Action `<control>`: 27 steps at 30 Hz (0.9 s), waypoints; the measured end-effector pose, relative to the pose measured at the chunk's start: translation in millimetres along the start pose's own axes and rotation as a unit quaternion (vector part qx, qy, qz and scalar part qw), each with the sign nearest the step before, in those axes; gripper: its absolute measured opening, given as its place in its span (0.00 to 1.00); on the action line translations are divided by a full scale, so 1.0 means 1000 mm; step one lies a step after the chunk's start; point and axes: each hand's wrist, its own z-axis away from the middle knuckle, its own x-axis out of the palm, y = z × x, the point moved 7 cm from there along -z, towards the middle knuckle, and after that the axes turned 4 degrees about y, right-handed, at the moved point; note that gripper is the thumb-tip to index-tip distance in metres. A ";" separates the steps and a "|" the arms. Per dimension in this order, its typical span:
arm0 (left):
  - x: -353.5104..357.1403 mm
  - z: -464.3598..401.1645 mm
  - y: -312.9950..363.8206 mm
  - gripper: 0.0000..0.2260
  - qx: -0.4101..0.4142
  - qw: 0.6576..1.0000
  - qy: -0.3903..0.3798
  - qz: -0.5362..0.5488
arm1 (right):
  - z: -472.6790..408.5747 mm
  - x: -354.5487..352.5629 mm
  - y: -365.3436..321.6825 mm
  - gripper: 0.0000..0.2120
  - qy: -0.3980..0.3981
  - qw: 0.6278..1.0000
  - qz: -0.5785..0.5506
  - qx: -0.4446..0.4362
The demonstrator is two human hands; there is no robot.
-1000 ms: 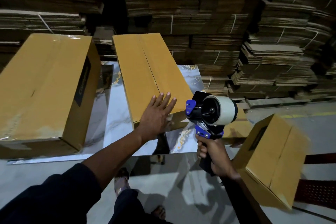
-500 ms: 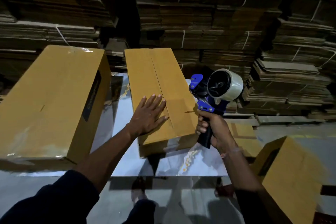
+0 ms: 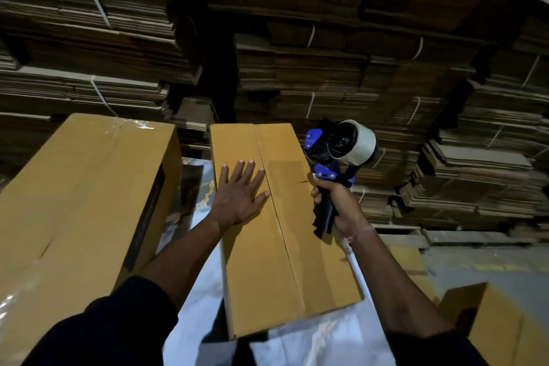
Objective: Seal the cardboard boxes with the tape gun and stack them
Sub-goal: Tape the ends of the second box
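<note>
A long brown cardboard box (image 3: 297, 246) lies on the white marbled table (image 3: 341, 339), its two top flaps closed with a bare seam down the middle. My left hand (image 3: 240, 196) presses flat on the left flap, fingers spread. My right hand (image 3: 338, 208) grips the black handle of a blue tape gun (image 3: 335, 154) with a white tape roll, held above the box's right edge near its far half. A bigger box (image 3: 80, 217) with shiny tape on top stands to the left.
Tall bundles of flattened cardboard (image 3: 326, 68) fill the whole background. Another brown box (image 3: 502, 324) sits low at the right, beside a flat cardboard piece (image 3: 407, 261) near the table's right edge.
I have moved closer over the box. My left hand slid farther up the left flap, and my right hand carried the tape gun up toward the box's far half.
</note>
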 end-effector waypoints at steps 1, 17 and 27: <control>0.001 -0.008 -0.004 0.34 0.001 1.000 0.000 0.001 | -0.010 0.005 -0.001 0.03 0.004 1.000 0.003 -0.003; -0.003 -0.047 -0.065 0.60 -0.278 0.944 0.031 0.177 | -0.074 0.038 -0.019 0.12 0.000 0.998 0.008 -0.055; -0.010 -0.056 -0.047 0.64 -0.224 0.947 -0.007 0.229 | -0.032 0.006 0.017 0.15 -0.026 0.998 0.060 -0.002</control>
